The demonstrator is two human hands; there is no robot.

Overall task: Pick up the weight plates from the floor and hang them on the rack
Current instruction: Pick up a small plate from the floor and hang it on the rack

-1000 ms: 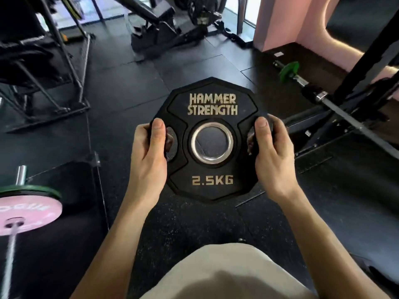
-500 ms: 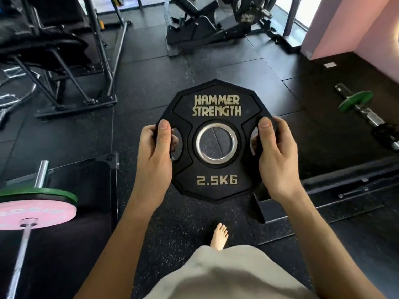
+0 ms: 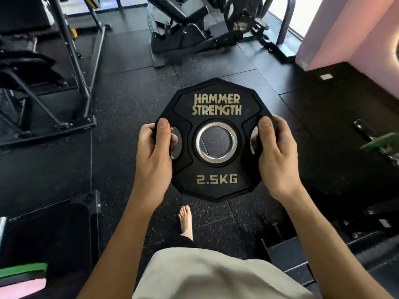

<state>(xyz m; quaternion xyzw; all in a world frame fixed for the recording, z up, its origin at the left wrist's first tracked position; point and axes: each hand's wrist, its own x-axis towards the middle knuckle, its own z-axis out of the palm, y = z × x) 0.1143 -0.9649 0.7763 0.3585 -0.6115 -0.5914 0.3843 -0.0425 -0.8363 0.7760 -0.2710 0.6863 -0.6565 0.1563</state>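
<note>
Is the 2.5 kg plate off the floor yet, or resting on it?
Off the floor: the plate is held between the left hand and right hand, the mat visible through its centre hole.

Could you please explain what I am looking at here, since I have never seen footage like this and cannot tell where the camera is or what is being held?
There is no machine here: a person wears a wide-angle camera on the head, looking forward and down, so you see their own arms. The left hand and right hand each grip a side handle slot of a black plate marked HAMMER STRENGTH, 2.5KG, held off the dark rubber floor. A bare foot shows below it. Around stand gym frames and a bench; another black plate hangs on a machine at the back. A green plate sits on a bar at right, and a green and pink plate shows bottom left.
</note>
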